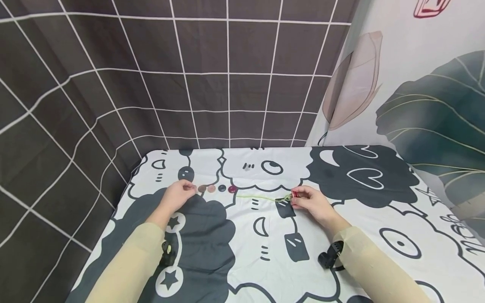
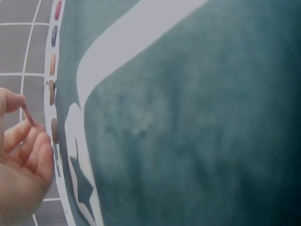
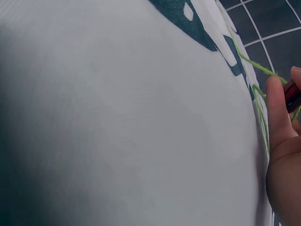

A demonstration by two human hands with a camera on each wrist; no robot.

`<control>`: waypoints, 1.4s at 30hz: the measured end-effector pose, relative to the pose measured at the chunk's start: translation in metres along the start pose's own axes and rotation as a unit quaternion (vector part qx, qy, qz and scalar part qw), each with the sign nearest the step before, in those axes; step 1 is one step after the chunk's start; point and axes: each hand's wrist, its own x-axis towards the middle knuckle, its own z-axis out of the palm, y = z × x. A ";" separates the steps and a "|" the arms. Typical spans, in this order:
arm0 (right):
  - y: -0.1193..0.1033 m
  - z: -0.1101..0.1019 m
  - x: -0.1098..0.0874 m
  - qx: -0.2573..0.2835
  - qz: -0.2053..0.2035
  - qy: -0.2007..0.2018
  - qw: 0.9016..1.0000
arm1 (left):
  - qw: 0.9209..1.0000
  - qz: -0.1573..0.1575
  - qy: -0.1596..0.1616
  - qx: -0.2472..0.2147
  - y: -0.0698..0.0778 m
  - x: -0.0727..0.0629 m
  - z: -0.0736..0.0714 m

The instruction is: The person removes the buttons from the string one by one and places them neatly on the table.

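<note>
My left hand pinches a thin reddish-brown disc on edge between thumb and fingers. It is at the left end of a row of small round discs: a brown disc, a peach disc, a dark blue disc and a dark red disc. My right hand grips a small dark red object, partly hidden by the fingers. Light green yarn tangles at those fingers and stretches left across the cloth toward the dark red disc.
A black-and-white cartoon-print cloth covers the surface under both hands. Behind it hangs a dark grey grid curtain. A leaf-print curtain hangs on the right. Each wrist carries a small black camera.
</note>
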 end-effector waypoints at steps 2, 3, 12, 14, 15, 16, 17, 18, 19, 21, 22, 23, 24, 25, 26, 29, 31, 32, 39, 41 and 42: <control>0.000 0.000 0.000 0.000 -0.001 -0.003 1.000 | 1.000 -0.003 0.002 0.010 -0.001 0.000 -0.002; 0.000 0.000 0.000 0.000 -0.002 -0.005 1.000 | 1.000 -0.004 0.003 0.015 -0.001 -0.001 -0.003; 0.002 0.002 0.003 0.008 0.002 -0.009 1.000 | 0.999 -0.003 0.018 0.049 -0.006 -0.007 -0.006; 0.002 0.003 0.003 0.009 0.001 -0.010 1.000 | 0.998 -0.005 0.023 0.059 -0.006 -0.007 -0.007; 0.002 0.003 0.003 0.009 0.001 -0.010 1.000 | 0.998 -0.006 0.024 0.064 -0.006 -0.008 -0.007; 0.001 0.003 0.003 0.009 0.000 -0.010 1.000 | 0.997 -0.007 0.024 0.068 -0.006 -0.008 -0.008; 0.001 0.003 0.003 0.009 0.000 -0.009 1.000 | 0.997 -0.007 0.022 0.070 -0.007 -0.008 -0.008; 0.001 0.003 0.003 0.008 -0.001 -0.009 1.000 | 0.997 -0.008 0.020 0.073 -0.007 -0.008 -0.009; 0.001 0.003 0.003 0.008 -0.001 -0.009 1.000 | 0.997 -0.010 0.015 0.075 -0.007 -0.008 -0.009; 0.000 0.003 0.003 0.005 0.000 -0.008 1.000 | 0.997 -0.013 0.007 0.082 -0.008 -0.008 -0.009; 0.000 0.003 0.003 0.004 0.001 -0.008 1.000 | 0.996 -0.013 0.003 0.083 -0.008 -0.009 -0.009; 0.000 0.003 0.003 0.003 0.002 -0.007 1.000 | 0.996 -0.010 -0.001 0.086 -0.008 -0.009 -0.008; 0.000 0.003 0.003 0.001 0.003 -0.007 1.000 | 0.996 -0.010 -0.005 0.087 -0.008 -0.009 -0.008; 0.000 0.003 0.004 -0.001 0.003 -0.007 1.000 | 0.996 -0.011 -0.008 0.088 -0.009 -0.009 -0.008; 0.001 0.003 0.004 -0.002 0.003 -0.006 1.000 | 0.996 -0.011 -0.009 0.089 -0.009 -0.008 -0.007; 0.001 0.002 0.004 -0.005 0.004 -0.006 1.000 | 0.996 -0.009 -0.013 0.085 -0.011 -0.008 -0.006; 0.002 0.002 0.004 -0.007 0.005 -0.006 1.000 | 0.996 -0.011 -0.014 0.086 -0.012 -0.007 -0.005; 0.002 0.002 0.004 -0.007 0.005 -0.006 1.000 | 0.996 -0.010 -0.014 0.086 -0.013 -0.007 -0.004; 0.003 0.001 0.005 -0.007 0.006 -0.009 1.000 | 0.996 -0.001 -0.015 0.087 -0.012 -0.005 -0.005; 0.003 0.001 0.005 -0.010 0.006 -0.007 1.000 | 0.996 0.001 -0.016 0.088 -0.011 -0.004 -0.005; 0.003 0.001 0.005 -0.013 0.006 -0.007 1.000 | 0.996 0.001 -0.016 0.089 -0.010 -0.004 -0.005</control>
